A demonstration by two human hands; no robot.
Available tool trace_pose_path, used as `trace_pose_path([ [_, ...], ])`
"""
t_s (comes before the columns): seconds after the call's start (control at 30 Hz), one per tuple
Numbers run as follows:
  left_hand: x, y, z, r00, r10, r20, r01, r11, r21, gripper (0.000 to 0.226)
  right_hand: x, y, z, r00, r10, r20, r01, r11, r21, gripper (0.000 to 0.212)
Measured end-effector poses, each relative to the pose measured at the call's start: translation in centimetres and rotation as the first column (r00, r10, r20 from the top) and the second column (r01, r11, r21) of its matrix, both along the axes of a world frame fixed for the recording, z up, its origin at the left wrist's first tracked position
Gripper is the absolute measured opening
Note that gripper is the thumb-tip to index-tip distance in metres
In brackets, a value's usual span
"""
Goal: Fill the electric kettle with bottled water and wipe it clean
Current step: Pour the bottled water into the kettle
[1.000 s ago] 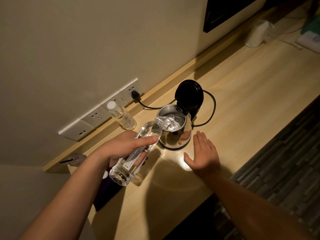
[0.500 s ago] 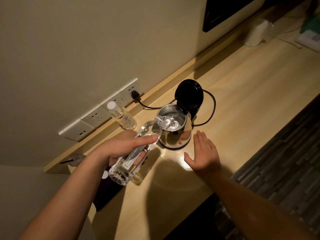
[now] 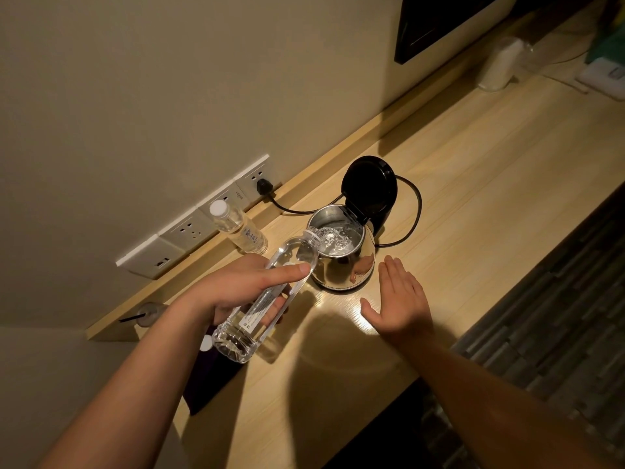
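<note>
1. Two hands work nearest the camera, at the front edge of the desk [image 3: 473, 198], bare forearms coming in from below.
2. Passing over a dark purple item [image 3: 209, 384] and a small white cap [image 3: 205, 343] under the left forearm.
3. Gripping the water bottle [image 3: 243, 330] in the left hand [image 3: 233, 292]: thumb straight along the upper side, fingers curled beneath the label. Hardly shifted from a second ago.
4. Resting the right hand [image 3: 399, 306] flat on the desk, fingers straight and pressed together, thumb out, just beside the kettle [image 3: 341, 269] without touching. Same spot as before.
5. Still tipping the bottle neck-down, mouth over the kettle's open rim, churning the water inside. Probably less left in the bottle than a second ago, though hard to judge through clear plastic in this dim light.
6. Reads as filling still under way, wipe not begun.
7. Sitting mid-desk, the kettle, with its lid [image 3: 368, 187] flipped upright and its cord [image 3: 416, 211] looping back to a plug [image 3: 262, 187] in the wall sockets [image 3: 189, 231].
8. Standing capped and upright by the sockets, a second bottle [image 3: 240, 231].
</note>
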State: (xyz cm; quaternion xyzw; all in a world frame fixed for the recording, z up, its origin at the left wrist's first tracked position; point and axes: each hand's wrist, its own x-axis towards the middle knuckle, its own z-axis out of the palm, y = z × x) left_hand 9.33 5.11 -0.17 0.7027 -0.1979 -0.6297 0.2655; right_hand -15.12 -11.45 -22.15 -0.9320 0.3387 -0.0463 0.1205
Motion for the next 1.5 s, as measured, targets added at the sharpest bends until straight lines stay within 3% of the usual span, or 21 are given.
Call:
trace_pose_path([
  [0.43,-0.6,-0.2,1.0,0.980,-0.044,0.193,0.049,0.999,-0.021,0.125,0.1,-0.1,0.1,0.998,0.003,-0.059,-0.003,1.000,0.013,0.089],
  [0.67,-0.9,-0.4,1.6,0.978,-0.033,0.207,0.031,0.999,0.013,0.127,0.2,-0.2,0.1,0.997,0.003,-0.083,0.000,0.999,0.034,0.090],
  [0.93,-1.3,-0.5,2.1,0.976,-0.039,0.214,0.036,0.999,0.018,0.100,0.2,-0.2,0.2,0.995,0.005,-0.103,-0.001,0.999,0.042,0.091],
  [1.1,-1.1,-0.8,2.3,0.957,-0.070,0.283,0.065,0.997,0.029,0.117,0.3,-0.2,0.1,0.995,0.005,-0.101,-0.001,0.999,0.045,0.091],
  [1.3,-0.8,-0.8,2.1,0.959,-0.086,0.271,0.082,0.996,0.025,0.117,0.3,-0.2,0.1,0.996,0.003,-0.091,0.001,0.999,0.046,0.091],
  [1.4,-0.3,-0.9,2.0,0.938,-0.142,0.315,0.130,0.990,0.059,0.134,0.3,-0.2,0.1,0.997,0.004,-0.079,-0.001,0.999,0.044,0.090],
  [1.5,-0.2,-0.9,1.9,0.928,-0.153,0.338,0.142,0.988,0.059,0.130,0.3,-0.2,0.3,0.996,0.009,-0.084,-0.006,0.999,0.037,0.090],
])
